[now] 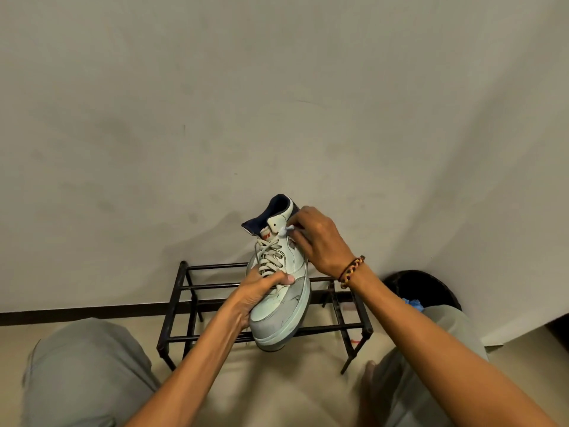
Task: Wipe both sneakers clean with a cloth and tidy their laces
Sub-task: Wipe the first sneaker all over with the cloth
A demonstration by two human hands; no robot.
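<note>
A pale, scuffed high-top sneaker (283, 300) with a dark lining is held up in the air, toe toward me, above a black rack. My left hand (261, 291) grips its forefoot from the left, thumb lying over the lower laces (268, 257). My right hand (317, 238) is at the ankle on the right side and pinches a small white cloth (284, 231) against the collar. Most of the cloth is hidden under the fingers. Only one sneaker is in view.
A low black metal shoe rack (197, 303) stands against the beige wall beneath the sneaker. A dark round bin (431, 288) with something blue inside sits at the right. My knees in grey shorts fill the lower corners, with tiled floor between them.
</note>
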